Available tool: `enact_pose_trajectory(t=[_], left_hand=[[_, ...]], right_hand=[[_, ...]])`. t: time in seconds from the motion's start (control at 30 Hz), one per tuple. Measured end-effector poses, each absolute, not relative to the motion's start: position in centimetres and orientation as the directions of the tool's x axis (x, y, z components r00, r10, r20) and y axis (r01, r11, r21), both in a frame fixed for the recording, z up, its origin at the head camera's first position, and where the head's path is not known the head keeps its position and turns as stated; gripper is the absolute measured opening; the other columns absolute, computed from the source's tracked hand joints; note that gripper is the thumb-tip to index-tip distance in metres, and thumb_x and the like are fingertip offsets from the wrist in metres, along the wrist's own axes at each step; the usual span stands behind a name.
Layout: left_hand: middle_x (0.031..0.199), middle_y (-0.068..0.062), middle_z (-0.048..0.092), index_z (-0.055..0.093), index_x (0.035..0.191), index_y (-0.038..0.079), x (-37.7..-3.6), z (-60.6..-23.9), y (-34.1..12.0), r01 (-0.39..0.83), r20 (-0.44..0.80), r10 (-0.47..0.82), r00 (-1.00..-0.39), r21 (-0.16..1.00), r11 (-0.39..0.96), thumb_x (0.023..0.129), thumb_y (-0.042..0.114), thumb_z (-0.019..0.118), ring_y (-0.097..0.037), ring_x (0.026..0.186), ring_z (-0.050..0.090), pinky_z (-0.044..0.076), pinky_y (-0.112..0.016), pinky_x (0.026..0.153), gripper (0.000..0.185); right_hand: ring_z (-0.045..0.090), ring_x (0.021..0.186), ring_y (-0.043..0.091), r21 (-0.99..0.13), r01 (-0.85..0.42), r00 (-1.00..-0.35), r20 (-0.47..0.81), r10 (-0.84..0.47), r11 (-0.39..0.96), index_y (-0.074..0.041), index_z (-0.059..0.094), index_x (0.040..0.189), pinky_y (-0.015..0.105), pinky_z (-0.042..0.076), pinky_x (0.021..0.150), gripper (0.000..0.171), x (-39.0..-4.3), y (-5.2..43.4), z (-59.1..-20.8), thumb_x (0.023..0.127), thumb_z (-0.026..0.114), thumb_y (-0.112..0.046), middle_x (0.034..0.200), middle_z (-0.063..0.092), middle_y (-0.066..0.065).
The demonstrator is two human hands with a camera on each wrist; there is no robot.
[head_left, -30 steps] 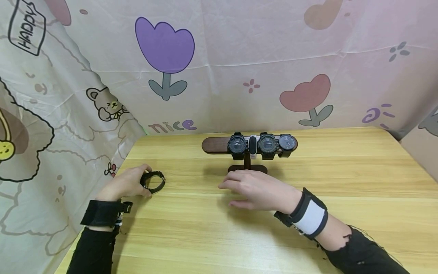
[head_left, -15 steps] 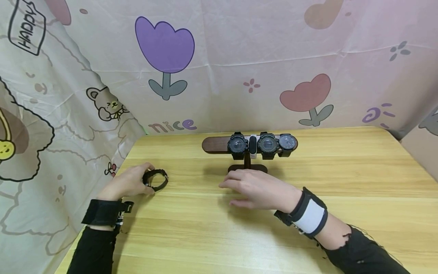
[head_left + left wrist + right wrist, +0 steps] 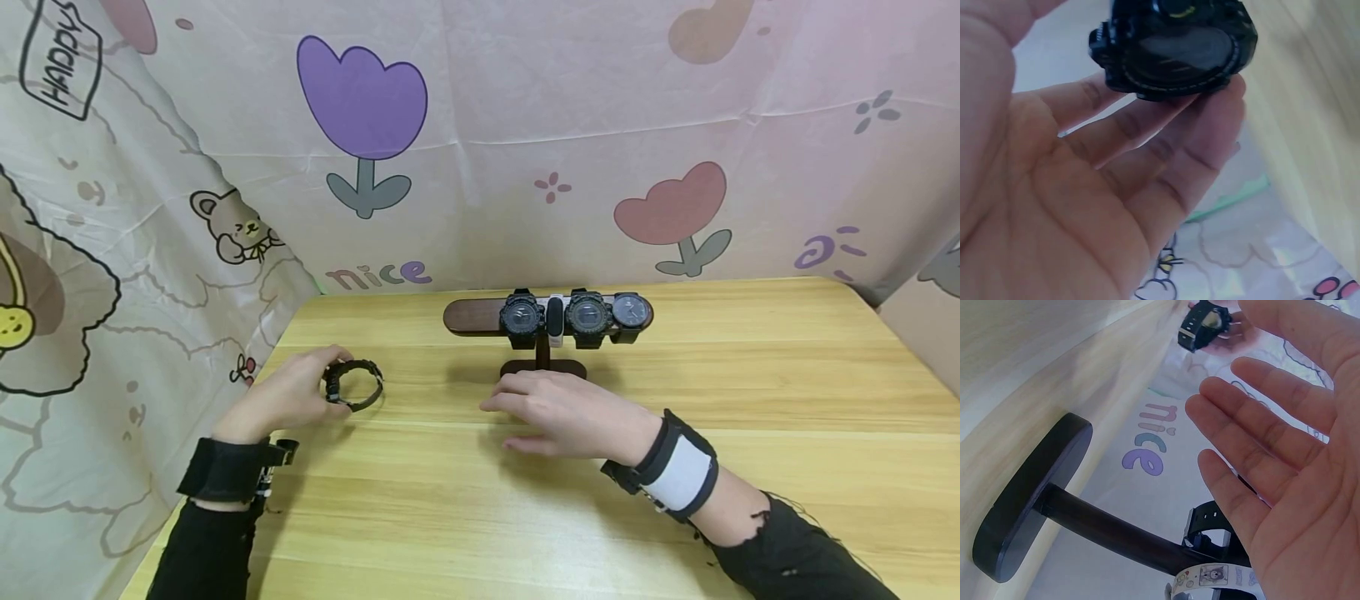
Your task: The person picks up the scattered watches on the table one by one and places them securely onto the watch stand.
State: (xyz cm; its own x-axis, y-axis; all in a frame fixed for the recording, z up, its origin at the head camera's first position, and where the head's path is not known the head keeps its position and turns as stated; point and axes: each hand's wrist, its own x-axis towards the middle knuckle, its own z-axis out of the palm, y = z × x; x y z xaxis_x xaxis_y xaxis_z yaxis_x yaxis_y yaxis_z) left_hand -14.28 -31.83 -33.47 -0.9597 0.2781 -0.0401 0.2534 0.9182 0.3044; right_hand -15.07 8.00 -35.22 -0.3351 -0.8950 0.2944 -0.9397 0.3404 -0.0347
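Observation:
My left hand (image 3: 288,396) pinches a black wristwatch (image 3: 333,385) by its case, with the strap forming a loop toward the right. Up close in the left wrist view, the dark round dial of the wristwatch (image 3: 1179,56) faces the palm, and fingertips touch its edge. My right hand (image 3: 566,417) holds nothing; its fingers extend loosely in front of the base of a dark wooden watch stand (image 3: 471,317). On the bar of that stand sit black watches (image 3: 521,317) and a slim black-and-white band (image 3: 554,318). The right wrist view shows its post (image 3: 1116,531) beside the fingers.
The stand's oval base (image 3: 1032,500) rests on a light wooden table (image 3: 420,517). A patterned cloth (image 3: 510,83) hangs behind the table and along its left side. The bar's left end carries no watch.
My left hand has carried the black wristwatch a little to the right and toward the back, and its shadow now shows below it. The right hand has stayed in place.

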Motion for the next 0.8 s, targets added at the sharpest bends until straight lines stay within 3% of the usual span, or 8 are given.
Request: enact_pose_trajectory(t=[0.33,0.8], left_hand=[[0.138,-0.021,0.069,0.062,0.140,0.002,-13.0,-31.8,-29.6,0.349,0.050,0.350,-0.935,0.285,0.893,0.076,0.019,0.097,-0.046,0.130,0.064,0.051,-0.063,0.111,0.075],[0.135,-0.017,0.070,0.063,0.139,0.002,-11.9,-30.7,-28.0,0.455,0.183,0.420,-0.889,0.245,0.856,0.074,0.015,0.097,-0.040,0.127,0.067,0.053,-0.059,0.110,0.074]], right_hand=[[0.072,0.106,0.016,-0.034,-0.939,-0.336,0.294,-0.895,0.342,-0.011,0.072,0.132,0.031,0.062,0.092,0.048,-15.1,7.9,-35.2,0.093,0.084,-0.035,0.117,0.071,0.001],[0.072,0.105,0.015,-0.025,-0.943,-0.323,0.308,-0.895,0.332,-0.011,0.073,0.132,0.031,0.063,0.091,0.047,-15.1,7.9,-35.4,0.092,0.085,-0.035,0.117,0.071,0.001]])
